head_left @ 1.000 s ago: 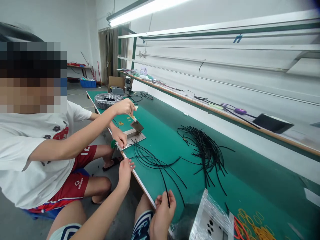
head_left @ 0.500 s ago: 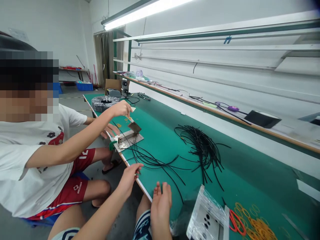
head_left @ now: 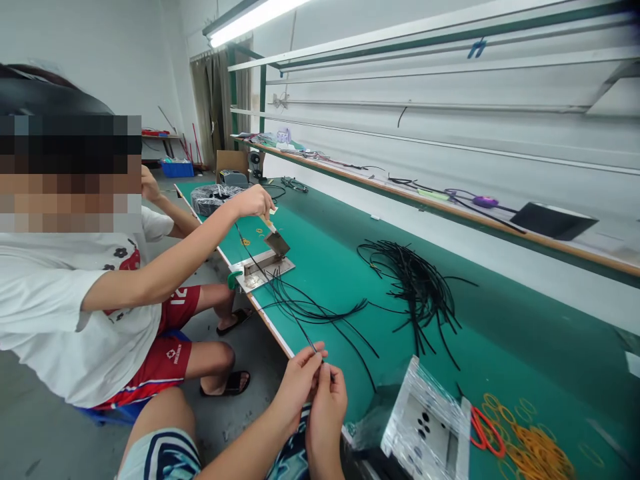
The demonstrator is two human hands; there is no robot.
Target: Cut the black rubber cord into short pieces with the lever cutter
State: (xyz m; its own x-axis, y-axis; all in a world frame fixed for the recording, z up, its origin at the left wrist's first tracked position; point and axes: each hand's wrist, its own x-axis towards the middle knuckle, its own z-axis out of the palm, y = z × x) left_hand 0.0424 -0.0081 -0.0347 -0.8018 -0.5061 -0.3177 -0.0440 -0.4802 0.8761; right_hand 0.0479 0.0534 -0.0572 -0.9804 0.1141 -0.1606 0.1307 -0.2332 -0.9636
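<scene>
My left hand (head_left: 299, 379) and my right hand (head_left: 330, 390) meet at the near table edge, above my lap. Both have fingers pinched on the end of a thin black cable (head_left: 304, 332), which runs up left toward the metal fixture. Its tip is hidden in my fingers. Several loose black cables (head_left: 320, 313) lie just beyond my hands. A metal fixture (head_left: 263, 270) sits at the table edge by a green clamp (head_left: 233, 279). Over it, a co-worker's hand (head_left: 255, 202) holds a scraper-like tool with a flat metal blade (head_left: 277, 244).
A big bundle of black cables (head_left: 420, 280) lies mid-table. On my right are a plastic-wrapped white-and-grey object (head_left: 425, 427), red-handled scissors (head_left: 487, 433) and yellow rubber bands (head_left: 537, 453). A wrapped coil (head_left: 213, 198) rests at the far left. A shelf (head_left: 345, 172) runs along the back.
My hands, apart before, have come together on the cable end; the left moved right and down. The co-worker's other hand has risen from the fixture toward the head. The view has shifted slightly.
</scene>
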